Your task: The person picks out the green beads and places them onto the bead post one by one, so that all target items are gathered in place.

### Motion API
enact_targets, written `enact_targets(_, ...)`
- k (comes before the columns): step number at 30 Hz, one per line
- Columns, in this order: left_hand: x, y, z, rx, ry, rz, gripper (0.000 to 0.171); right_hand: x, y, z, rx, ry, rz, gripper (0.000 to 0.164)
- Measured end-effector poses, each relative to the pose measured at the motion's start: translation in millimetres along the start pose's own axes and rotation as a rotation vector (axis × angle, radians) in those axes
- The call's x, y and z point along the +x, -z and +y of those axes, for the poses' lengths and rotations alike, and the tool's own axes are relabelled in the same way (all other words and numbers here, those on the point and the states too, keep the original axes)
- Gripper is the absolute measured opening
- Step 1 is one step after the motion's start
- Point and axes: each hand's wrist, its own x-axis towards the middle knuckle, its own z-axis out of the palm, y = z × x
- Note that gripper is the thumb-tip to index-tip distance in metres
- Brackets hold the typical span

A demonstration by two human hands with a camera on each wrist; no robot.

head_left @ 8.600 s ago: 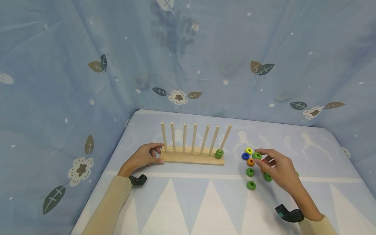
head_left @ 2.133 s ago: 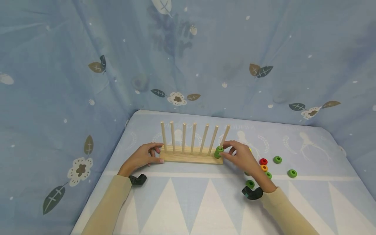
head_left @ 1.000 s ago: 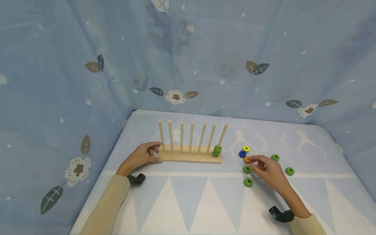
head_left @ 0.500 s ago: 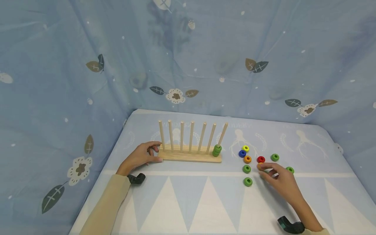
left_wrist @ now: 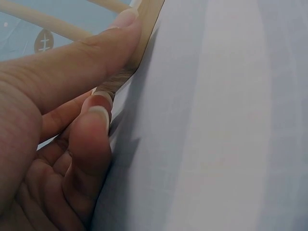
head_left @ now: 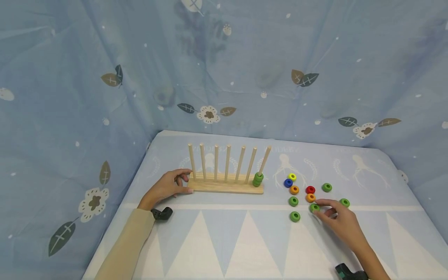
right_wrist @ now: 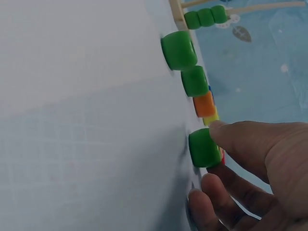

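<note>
My left hand [head_left: 169,184] grips the left end of a wooden peg rack [head_left: 225,187], thumb along the near edge. The rack carries a row of several upright pegs, and three green beads [right_wrist: 206,18] are stacked on its rightmost peg [head_left: 265,159]. My right hand [head_left: 339,221] pinches a green bead [head_left: 314,208] between thumb and forefinger, low at the tabletop. In the right wrist view the thumb lies on that green bead [right_wrist: 204,148], while the other fingers curl beneath. Just beyond it are an orange bead [head_left: 310,198] and a red bead [head_left: 310,189].
Between rack and right hand lie a yellow bead [head_left: 292,177], a blue bead [head_left: 288,183], another orange bead [head_left: 294,189] and two green beads, the nearer green bead [head_left: 295,216] closest to me. Further right are a back green bead [head_left: 327,187] and a side green bead [head_left: 344,202].
The green stack on the rightmost peg has grown. My right hand left that peg, passed over the loose beads and came down to a green one. My left hand stayed on the rack.
</note>
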Motion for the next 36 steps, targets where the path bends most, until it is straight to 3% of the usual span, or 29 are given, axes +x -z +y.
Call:
enact_targets(7, -2.8, -0.1, 2.3, -0.006, -0.003, 0.005, 0.078, 0.5, -1.3, 0.1, -0.001, -0.043, -0.033, 0.047)
enact_targets(36, -2.9, -2.4, 4.7, -0.021, -0.005, 0.008, 0.076, 3.0, -3.3, -2.1, -0.021, -0.098, -0.054, 0.046)
